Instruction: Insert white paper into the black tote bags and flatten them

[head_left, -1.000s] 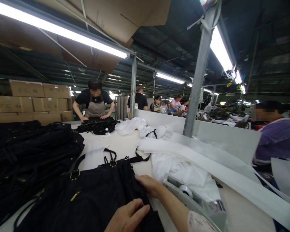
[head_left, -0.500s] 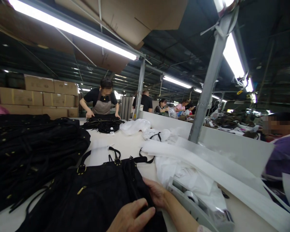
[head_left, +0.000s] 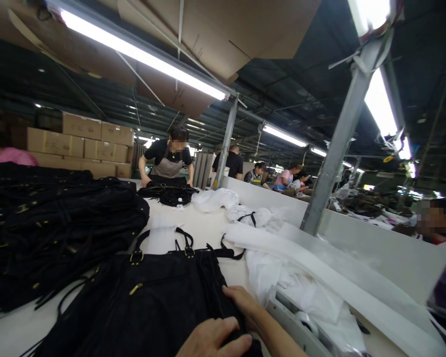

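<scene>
Nearby, a heap of black bags point(head_left: 55, 228) and white fabric point(head_left: 282, 267) flanked the black handbag point(head_left: 144, 302) where both the left hand point(head_left: 215, 342) and right hand point(head_left: 241, 302) pressed flat, fingers unclenched.

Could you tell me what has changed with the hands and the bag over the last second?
The view has tilted up, so everything sits lower in the picture. The right hand has drawn back slightly along the right edge of the black suede handbag with brass buckles; the left hand still lies flat on its near end. Nothing was grasped or released. The bag, the pile of black bags and the white cloth stayed put.
</scene>
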A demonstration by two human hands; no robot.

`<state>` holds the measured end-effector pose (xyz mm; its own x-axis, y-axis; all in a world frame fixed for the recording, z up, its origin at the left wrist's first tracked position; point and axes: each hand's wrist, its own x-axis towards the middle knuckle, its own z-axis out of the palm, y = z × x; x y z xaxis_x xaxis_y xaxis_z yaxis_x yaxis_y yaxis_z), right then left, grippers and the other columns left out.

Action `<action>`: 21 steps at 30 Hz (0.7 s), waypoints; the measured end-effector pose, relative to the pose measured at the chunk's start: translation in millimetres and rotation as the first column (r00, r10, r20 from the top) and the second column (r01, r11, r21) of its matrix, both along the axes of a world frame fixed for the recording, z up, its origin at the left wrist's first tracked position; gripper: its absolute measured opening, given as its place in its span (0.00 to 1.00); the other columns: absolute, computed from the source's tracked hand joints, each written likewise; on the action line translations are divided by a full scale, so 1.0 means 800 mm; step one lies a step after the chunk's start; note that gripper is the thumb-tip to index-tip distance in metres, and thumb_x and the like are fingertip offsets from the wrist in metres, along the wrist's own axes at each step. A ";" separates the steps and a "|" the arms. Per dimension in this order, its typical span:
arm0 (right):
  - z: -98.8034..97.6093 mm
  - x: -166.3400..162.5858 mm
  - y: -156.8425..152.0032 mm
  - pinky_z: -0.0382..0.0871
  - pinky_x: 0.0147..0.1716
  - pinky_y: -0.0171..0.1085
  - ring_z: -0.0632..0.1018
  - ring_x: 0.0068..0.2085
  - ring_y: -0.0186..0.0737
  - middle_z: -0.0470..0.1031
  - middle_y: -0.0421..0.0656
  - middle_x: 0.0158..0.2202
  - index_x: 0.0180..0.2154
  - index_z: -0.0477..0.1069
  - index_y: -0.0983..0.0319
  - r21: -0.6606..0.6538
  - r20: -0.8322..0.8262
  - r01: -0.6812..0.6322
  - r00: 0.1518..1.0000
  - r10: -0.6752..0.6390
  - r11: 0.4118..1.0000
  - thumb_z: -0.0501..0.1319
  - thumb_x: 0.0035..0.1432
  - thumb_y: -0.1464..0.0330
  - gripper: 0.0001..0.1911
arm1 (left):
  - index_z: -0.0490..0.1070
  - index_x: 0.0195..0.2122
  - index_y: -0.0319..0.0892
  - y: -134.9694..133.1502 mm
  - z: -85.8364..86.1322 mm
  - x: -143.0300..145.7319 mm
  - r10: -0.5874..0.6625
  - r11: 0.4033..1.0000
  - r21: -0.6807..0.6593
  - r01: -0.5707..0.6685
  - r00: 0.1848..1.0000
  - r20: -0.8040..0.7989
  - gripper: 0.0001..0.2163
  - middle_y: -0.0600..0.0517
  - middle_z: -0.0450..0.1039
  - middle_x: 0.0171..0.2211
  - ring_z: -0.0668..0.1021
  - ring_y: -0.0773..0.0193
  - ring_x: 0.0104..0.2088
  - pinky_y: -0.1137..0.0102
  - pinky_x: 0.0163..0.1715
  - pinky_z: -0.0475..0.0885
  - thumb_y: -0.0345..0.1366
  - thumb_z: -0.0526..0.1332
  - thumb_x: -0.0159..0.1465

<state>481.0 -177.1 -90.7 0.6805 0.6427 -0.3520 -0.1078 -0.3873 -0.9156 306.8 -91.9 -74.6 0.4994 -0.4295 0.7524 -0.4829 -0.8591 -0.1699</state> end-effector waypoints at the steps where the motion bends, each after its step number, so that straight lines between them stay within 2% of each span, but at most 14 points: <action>1: 0.002 0.000 -0.001 0.67 0.31 0.38 0.74 0.26 0.40 0.71 0.42 0.21 0.24 0.68 0.61 -0.021 -0.022 -0.024 0.999 0.023 0.999 0.53 0.57 0.58 0.17 | 0.61 0.55 0.43 -0.001 0.001 0.000 0.009 1.000 0.019 -0.009 1.000 0.002 0.12 0.50 0.73 0.41 0.74 0.67 0.30 0.72 0.28 0.68 0.33 0.48 0.73; 4: 0.011 0.006 0.003 0.69 0.30 0.38 0.74 0.25 0.41 0.71 0.42 0.20 0.25 0.68 0.62 -0.096 -0.028 -0.062 0.998 0.059 0.993 0.52 0.57 0.62 0.14 | 0.63 0.55 0.43 -0.002 0.003 0.002 0.022 0.999 0.042 -0.023 1.000 0.011 0.11 0.52 0.75 0.43 0.71 0.67 0.28 0.69 0.27 0.64 0.32 0.48 0.73; 7: 0.019 0.016 0.017 0.65 0.26 0.34 0.70 0.22 0.34 0.66 0.35 0.18 0.27 0.67 0.62 -0.156 0.089 -0.023 0.995 0.037 0.987 0.57 0.58 0.66 0.09 | 0.63 0.55 0.43 -0.002 0.003 0.004 0.017 0.999 0.049 -0.017 1.000 0.011 0.11 0.54 0.76 0.44 0.71 0.67 0.29 0.68 0.27 0.62 0.33 0.49 0.73; 9: 0.023 0.021 0.028 0.65 0.25 0.32 0.68 0.22 0.31 0.65 0.33 0.20 0.29 0.67 0.63 -0.205 0.188 0.009 0.982 0.031 0.979 0.60 0.61 0.65 0.10 | 0.63 0.54 0.42 -0.002 0.002 0.006 0.013 0.998 0.059 -0.014 1.000 0.005 0.11 0.53 0.76 0.45 0.71 0.67 0.29 0.68 0.27 0.62 0.33 0.49 0.73; 12: 0.024 0.024 0.045 0.69 0.30 0.34 0.73 0.27 0.32 0.70 0.35 0.26 0.30 0.69 0.65 -0.289 0.308 0.029 0.949 0.064 0.957 0.61 0.62 0.62 0.13 | 0.64 0.54 0.42 0.000 0.001 0.010 0.008 0.997 0.078 -0.005 0.999 -0.040 0.11 0.53 0.76 0.45 0.71 0.67 0.29 0.68 0.28 0.63 0.34 0.49 0.73; 14: 0.022 0.023 0.053 0.71 0.37 0.38 0.76 0.34 0.36 0.74 0.39 0.32 0.31 0.70 0.65 -0.330 0.394 0.064 0.916 0.076 0.942 0.63 0.61 0.62 0.12 | 0.63 0.56 0.43 0.000 0.001 0.011 -0.007 0.996 0.089 0.016 0.995 -0.100 0.12 0.52 0.76 0.45 0.73 0.66 0.30 0.69 0.31 0.65 0.33 0.50 0.73; 16: 0.020 0.022 0.057 0.70 0.44 0.43 0.76 0.42 0.40 0.75 0.42 0.38 0.34 0.71 0.64 -0.351 0.471 0.113 0.880 0.070 0.930 0.64 0.59 0.64 0.09 | 0.59 0.59 0.43 0.000 0.000 0.008 -0.030 0.997 0.067 0.044 0.981 -0.192 0.16 0.50 0.74 0.50 0.75 0.65 0.35 0.69 0.36 0.68 0.31 0.53 0.70; 18: 0.019 0.021 0.055 0.67 0.48 0.45 0.75 0.46 0.42 0.75 0.43 0.41 0.36 0.71 0.64 -0.354 0.503 0.131 0.861 0.070 0.926 0.64 0.58 0.65 0.08 | 0.53 0.63 0.44 0.001 -0.006 0.002 -0.037 0.999 -0.025 0.031 0.953 -0.301 0.26 0.46 0.68 0.57 0.75 0.60 0.44 0.67 0.43 0.71 0.29 0.58 0.65; 21: 0.024 0.016 0.036 0.68 0.41 0.40 0.76 0.40 0.41 0.74 0.42 0.32 0.31 0.71 0.65 -0.353 0.429 0.067 0.898 0.098 0.933 0.61 0.59 0.63 0.11 | 0.46 0.66 0.44 0.005 -0.023 -0.009 -0.018 0.968 -0.236 -0.082 0.919 -0.394 0.40 0.40 0.55 0.64 0.68 0.51 0.58 0.60 0.55 0.69 0.27 0.64 0.54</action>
